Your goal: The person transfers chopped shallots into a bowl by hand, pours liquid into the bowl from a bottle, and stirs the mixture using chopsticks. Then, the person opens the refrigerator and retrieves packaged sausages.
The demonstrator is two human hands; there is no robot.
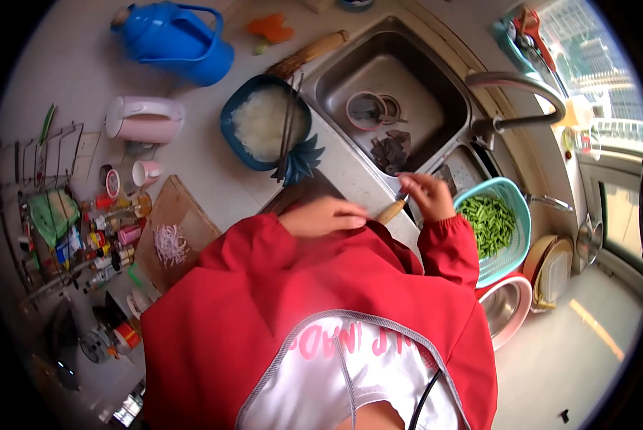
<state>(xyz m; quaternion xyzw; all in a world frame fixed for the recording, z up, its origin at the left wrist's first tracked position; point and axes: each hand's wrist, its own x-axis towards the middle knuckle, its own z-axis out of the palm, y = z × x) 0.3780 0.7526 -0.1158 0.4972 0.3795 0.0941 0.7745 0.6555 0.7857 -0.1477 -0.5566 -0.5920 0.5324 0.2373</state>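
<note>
My left hand (325, 217) lies nearly flat at the counter's front edge, fingers stretched out, against my red sleeve and apron. Just beyond its fingertips is a wooden handle (390, 212); what it belongs to is partly hidden. A dark flat surface (311, 188) shows behind this hand. My right hand (429, 195) is raised at the sink's near corner, its thumb and fingers pinched together. Something small and dark shows at the fingertips, too small to name. Close beyond it, dark wrinkled pieces (392, 150) lie in the metal sink (425, 86). A teal basket of cut green beans (488, 221) stands right of it.
A blue bowl (230, 118) of whitish food with chopsticks (290, 129) across it stands left of the sink. Further left are a blue thermos (171, 43), a pink kettle (144, 120) and a cutting board (182, 208) with shredded pieces. The faucet (518, 89) arches over the sink's right side.
</note>
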